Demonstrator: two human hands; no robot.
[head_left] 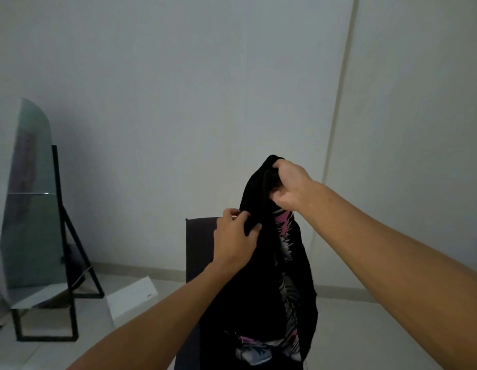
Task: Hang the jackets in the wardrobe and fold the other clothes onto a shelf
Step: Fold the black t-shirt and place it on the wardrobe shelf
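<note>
A black fabric garment with a pink, white and grey printed lining (pixel 269 276) hangs in the air at about chest height, held up in front of a pale grey wall (pixel 205 76). It droops in a long bunched column, the patterned side showing through a gap down the middle and again at the bottom hem. The right hand (pixel 290 185) grips the topmost fold, fingers curled over the bunched cloth at the peak. The left hand (pixel 236 233) sits lower and just to the left, thumb and fingers pinching the garment's dark edge. Both bare forearms reach up from the lower corners.

Directly behind the hanging cloth stands a dark upright chair back (pixel 198 249), its top edge level with the left hand; whether the cloth touches it I cannot tell. A flat white rectangular box (pixel 130 297) lies on the light tiled floor (pixel 365 343) left of the chair. Further left, a tall arched floor mirror on a black metal stand (pixel 32 196) leans near the wall. A thin vertical seam (pixel 338 102) runs down the wall on the right.
</note>
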